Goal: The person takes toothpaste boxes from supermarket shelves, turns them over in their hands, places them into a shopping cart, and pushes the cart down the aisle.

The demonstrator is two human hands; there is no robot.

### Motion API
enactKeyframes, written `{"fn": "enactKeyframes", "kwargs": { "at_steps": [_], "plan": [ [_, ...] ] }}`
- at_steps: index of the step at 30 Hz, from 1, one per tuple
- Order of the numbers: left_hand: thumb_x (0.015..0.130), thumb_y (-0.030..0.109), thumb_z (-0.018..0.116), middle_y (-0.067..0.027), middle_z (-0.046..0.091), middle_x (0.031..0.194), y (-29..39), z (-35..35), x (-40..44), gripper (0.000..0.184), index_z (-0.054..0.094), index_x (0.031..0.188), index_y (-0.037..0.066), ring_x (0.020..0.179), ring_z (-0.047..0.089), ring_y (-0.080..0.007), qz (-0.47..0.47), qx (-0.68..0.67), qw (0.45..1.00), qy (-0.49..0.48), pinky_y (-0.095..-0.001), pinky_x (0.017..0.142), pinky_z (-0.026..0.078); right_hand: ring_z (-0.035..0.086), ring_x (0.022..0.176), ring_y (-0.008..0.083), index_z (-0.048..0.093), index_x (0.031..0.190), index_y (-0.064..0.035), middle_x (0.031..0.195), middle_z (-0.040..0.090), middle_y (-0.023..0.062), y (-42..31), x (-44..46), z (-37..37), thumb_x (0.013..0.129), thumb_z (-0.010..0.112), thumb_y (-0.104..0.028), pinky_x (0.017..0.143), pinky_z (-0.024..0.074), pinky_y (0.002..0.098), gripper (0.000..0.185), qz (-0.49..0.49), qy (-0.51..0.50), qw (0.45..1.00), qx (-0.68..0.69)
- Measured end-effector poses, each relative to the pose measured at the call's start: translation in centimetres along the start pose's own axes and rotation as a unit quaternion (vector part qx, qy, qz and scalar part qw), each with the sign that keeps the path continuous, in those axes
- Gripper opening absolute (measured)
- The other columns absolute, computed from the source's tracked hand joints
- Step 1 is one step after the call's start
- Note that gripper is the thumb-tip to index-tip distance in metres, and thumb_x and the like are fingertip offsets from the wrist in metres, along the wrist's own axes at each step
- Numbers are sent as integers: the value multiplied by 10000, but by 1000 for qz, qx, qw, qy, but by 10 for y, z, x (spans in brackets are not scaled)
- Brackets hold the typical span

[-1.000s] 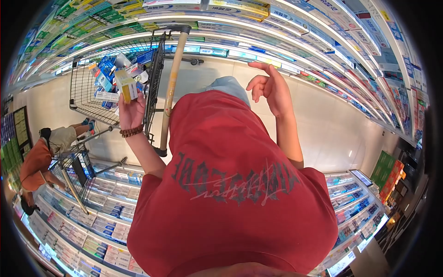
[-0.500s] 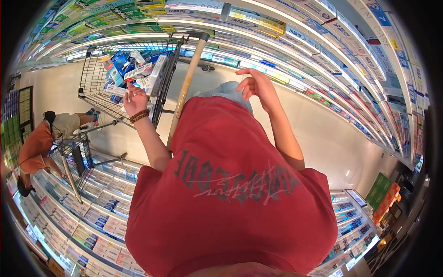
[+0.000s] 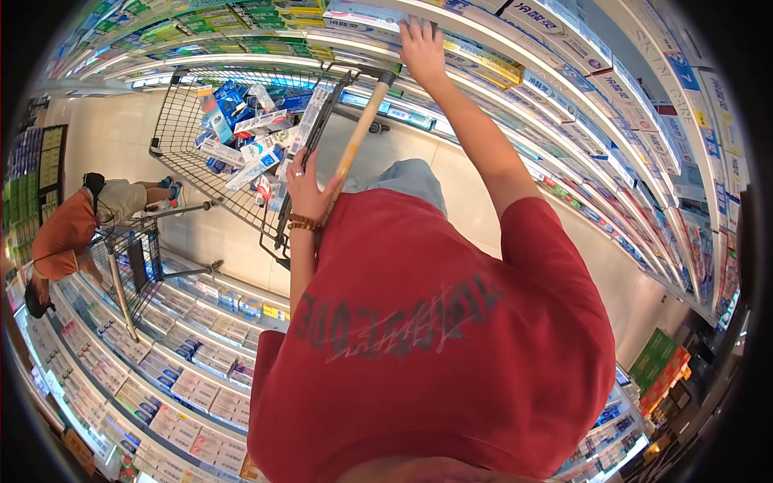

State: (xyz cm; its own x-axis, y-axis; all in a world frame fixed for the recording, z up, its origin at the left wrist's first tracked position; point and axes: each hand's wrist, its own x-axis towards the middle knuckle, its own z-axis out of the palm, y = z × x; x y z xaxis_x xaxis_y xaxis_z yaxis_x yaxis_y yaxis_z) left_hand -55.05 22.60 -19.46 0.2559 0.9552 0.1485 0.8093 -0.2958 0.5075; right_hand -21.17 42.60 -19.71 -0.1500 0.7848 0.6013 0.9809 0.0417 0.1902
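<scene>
- Up at the shelf in the head view, the right hand [image 3: 423, 52] is stretched way out, fingers spread and palm turned away from the camera. Can't see anything held in it.
- Its fingertips are right by the end of a long pale box [image 3: 362, 13] on the shelf. Touching or just hovering? Honestly can't tell from this angle.
- Yellow-and-white boxes [image 3: 487, 64] sit just beside that hand, and green boxes [image 3: 262, 18] are further along to the left.
- Down at the cart, the left hand [image 3: 304, 185] is at the rear frame, fingers pointing forward, thumb stuck out toward the pale handle bar [image 3: 358, 137]. Nothing visible in it, and it isn't wrapped around anything as far as I can see. Can't tell how firmly it's resting there.
- That hand has a ring, plus a brown beaded bracelet [image 3: 304, 222] on the wrist.
- So the two hands are well apart, one at the shelf, one at the shopping cart [image 3: 165, 113].
- Inside the cart there's a messy heap of boxes [image 3: 262, 125], mostly blue and white, lying at all angles.
- Off to the left, another person in orange [image 3: 64, 233] is bent over a second cart [image 3: 119, 290].
</scene>
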Motion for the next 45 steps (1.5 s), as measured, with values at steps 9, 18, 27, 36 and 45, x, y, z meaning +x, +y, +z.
{"fn": "enactKeyframes", "kwargs": {
  "at_steps": [9, 18, 27, 36, 45],
  "plan": [
    [771, 483, 765, -135, 349, 1504, 4, -10, -7, 604, 625, 1269, 170, 1307, 341, -392, -48, 15, 996, -78, -527, 1062, 318, 544, 1014, 254, 572, 1180, -125, 976, 552, 68, 6, 2, -1, 808, 619, -92, 892, 415, 415, 376, -63, -33, 993, 91],
    [775, 508, 745, -132, 328, 1507, 18, -23, -2, 656, 593, 1298, 144, 1331, 310, -401, -66, 99, 986, -113, -594, 1046, 296, 597, 956, 328, 586, 1238, -71, 1055, 575, 139, 6, -76, -175, 756, 785, -104, 791, 503, 395, 523, 266, -21, 900, 345],
    [759, 274, 823, -192, 468, 1386, 103, -41, 67, 879, 365, 1463, 14, 1268, 454, -350, 190, -257, 947, 3, -457, 1043, 387, 614, 914, 121, 622, 1200, -28, 1018, 646, 51, 41, -122, -308, 800, 748, -12, 792, 501, 244, 419, 486, -10, 522, 701],
    [681, -11, 825, -144, 488, 1408, 146, -54, 59, 823, 398, 1384, 21, 1167, 576, -202, 143, -560, 812, -84, -319, 964, 508, 618, 957, 130, 598, 1217, 6, 1047, 647, 83, 37, -139, -336, 871, 692, -69, 826, 500, 253, 367, 462, 31, 452, 762],
    [790, 198, 790, -109, 559, 1250, 151, -63, 54, 810, 366, 1454, 9, 1076, 597, -167, 92, -567, 813, -90, -317, 926, 497, 648, 982, 188, 568, 1216, 34, 1073, 638, 134, 41, -150, -333, 908, 512, -329, 811, 549, 310, 479, 478, -51, 406, 777]
  ]
}}
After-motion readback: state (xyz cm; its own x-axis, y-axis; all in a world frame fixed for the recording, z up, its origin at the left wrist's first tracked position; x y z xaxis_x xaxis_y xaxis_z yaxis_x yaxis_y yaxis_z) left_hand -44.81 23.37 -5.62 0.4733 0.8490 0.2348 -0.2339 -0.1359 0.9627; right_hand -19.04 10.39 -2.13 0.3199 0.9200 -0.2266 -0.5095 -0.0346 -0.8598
